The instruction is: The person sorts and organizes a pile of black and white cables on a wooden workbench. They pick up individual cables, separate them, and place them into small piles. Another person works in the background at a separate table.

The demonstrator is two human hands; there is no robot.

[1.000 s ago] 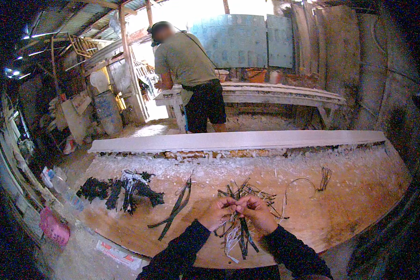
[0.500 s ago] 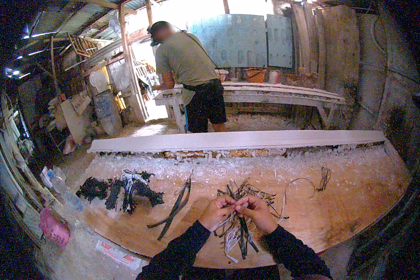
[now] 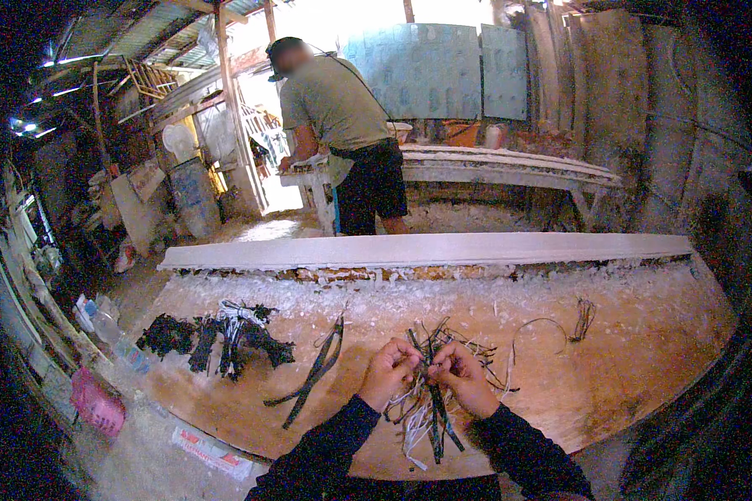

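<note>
Thin strips (image 3: 437,424) on tabletop (image 3: 597,376), left hand (image 3: 388,373) and right hand (image 3: 464,380) curled above, grip unclear

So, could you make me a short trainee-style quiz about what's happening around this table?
1. True or false: the left hand and the right hand are both at the pile of dark and white strips.

2. Which is nearer the left hand: the loose dark strips or the black bundles?

3. Fill the gap: the other person, who stands beyond the table, wears shorts coloured ____.

Key: 1. True. 2. The loose dark strips. 3. Black.
</note>
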